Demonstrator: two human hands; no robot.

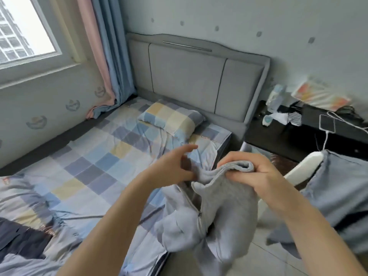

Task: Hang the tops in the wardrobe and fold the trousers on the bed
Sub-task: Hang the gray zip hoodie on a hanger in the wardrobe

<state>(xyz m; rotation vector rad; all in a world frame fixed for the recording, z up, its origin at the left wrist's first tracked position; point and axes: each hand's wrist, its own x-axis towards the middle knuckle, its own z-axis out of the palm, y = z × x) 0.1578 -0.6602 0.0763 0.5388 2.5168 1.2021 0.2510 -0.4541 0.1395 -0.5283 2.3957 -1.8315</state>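
1. A person stood at the edge of a bed [103,156] covered with a blue, grey and yellow checked sheet, holding a grey zip-up top [225,200] out over the bed's corner.
2. The right hand [253,172] was clamped on a bunched fold of the grey fabric, fingers curled round it near the top edge.
3. The left hand [175,166] hovered just beside the garment with fingers spread and relaxed; whether its fingertips touched the cloth could not be told.
4. The rest of the top hung down between the forearms, its zip [199,216] visible, the lower part draped toward the floor.
5. A checked pillow [171,119] lay against the grey padded headboard [199,76].
6. Dark clothing [22,240] lay on the bed at lower left.
7. Another blue-grey garment [338,196] hung over a white chair [304,170] to the right, near a dark bedside surface [268,136] holding a phone [327,123] on a cable.
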